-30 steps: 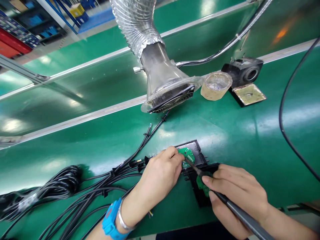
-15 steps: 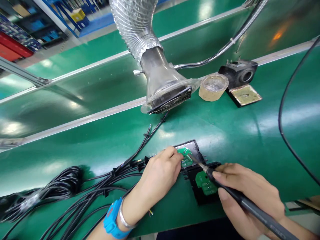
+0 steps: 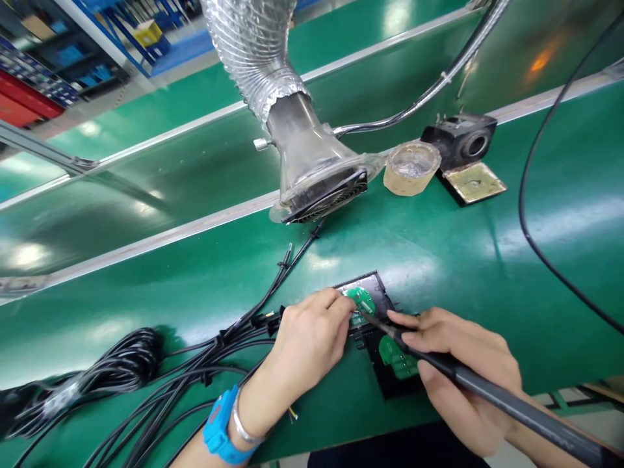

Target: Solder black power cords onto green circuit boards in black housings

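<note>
My right hand (image 3: 468, 370) grips a black soldering iron (image 3: 487, 387) like a pen. Its tip lies over the lower edge of a round green circuit board (image 3: 361, 300), which sits in a black plastic housing (image 3: 380, 289). At the board's left side, my left hand (image 3: 314, 331) has its thumb and fingers pinched together. What they hold is too small and hidden to make out. Nearer to me, beside that housing, lies a second black housing (image 3: 383, 374) with another green board (image 3: 397, 357), partly covered by the iron and my right hand.
Black cables (image 3: 160, 403) spread across the green bench at left, beside a coiled bundle (image 3: 121, 357). A fume extractor hood (image 3: 316, 162) hangs above the boards. Behind stand a tape roll (image 3: 412, 169) and an iron stand (image 3: 461, 146) with its sponge tray (image 3: 475, 183). A black cord (image 3: 524, 195) loops at right.
The soldering iron and my right hand have moved left and lower on the board, so the iron's tip is closer to my left fingertips. My left hand stays pinched at the board.
</note>
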`<action>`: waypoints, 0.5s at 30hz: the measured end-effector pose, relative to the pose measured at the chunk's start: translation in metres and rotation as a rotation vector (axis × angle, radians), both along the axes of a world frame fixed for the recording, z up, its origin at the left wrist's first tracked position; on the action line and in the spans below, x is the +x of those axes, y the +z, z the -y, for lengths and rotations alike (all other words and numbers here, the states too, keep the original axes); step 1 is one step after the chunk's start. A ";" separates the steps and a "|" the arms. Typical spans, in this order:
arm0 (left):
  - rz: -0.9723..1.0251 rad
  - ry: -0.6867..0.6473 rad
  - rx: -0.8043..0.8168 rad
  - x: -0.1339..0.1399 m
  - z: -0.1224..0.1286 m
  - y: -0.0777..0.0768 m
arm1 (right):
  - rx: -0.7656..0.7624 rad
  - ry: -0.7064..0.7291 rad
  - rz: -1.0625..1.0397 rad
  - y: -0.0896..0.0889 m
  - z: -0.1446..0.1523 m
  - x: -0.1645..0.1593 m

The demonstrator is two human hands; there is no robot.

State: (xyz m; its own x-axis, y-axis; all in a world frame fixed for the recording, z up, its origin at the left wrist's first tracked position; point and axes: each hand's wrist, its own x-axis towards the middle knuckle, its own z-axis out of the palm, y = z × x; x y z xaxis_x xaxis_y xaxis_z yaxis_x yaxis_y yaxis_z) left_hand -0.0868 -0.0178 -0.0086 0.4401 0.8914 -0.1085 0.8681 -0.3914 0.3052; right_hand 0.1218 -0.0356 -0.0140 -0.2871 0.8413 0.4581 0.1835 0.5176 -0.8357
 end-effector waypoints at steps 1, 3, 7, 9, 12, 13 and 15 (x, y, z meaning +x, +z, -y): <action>-0.005 -0.009 0.015 0.000 0.000 0.000 | -0.007 -0.006 0.000 -0.001 0.000 0.000; -0.017 -0.034 0.056 0.000 0.001 -0.001 | -0.012 -0.016 -0.005 -0.003 0.000 0.001; -0.061 -0.103 0.163 0.003 0.005 0.000 | 0.001 -0.009 -0.024 -0.005 -0.001 -0.001; -0.080 -0.133 0.191 0.005 0.008 0.001 | 0.004 -0.006 -0.029 -0.004 -0.002 -0.003; -0.097 -0.125 0.199 0.008 0.010 0.001 | -0.002 -0.015 -0.034 -0.003 -0.002 -0.005; -0.102 -0.114 0.200 0.009 0.010 0.001 | -0.008 -0.022 -0.038 -0.002 -0.001 -0.005; -0.111 -0.100 0.201 0.010 0.010 0.001 | -0.023 -0.042 -0.036 -0.002 0.000 -0.005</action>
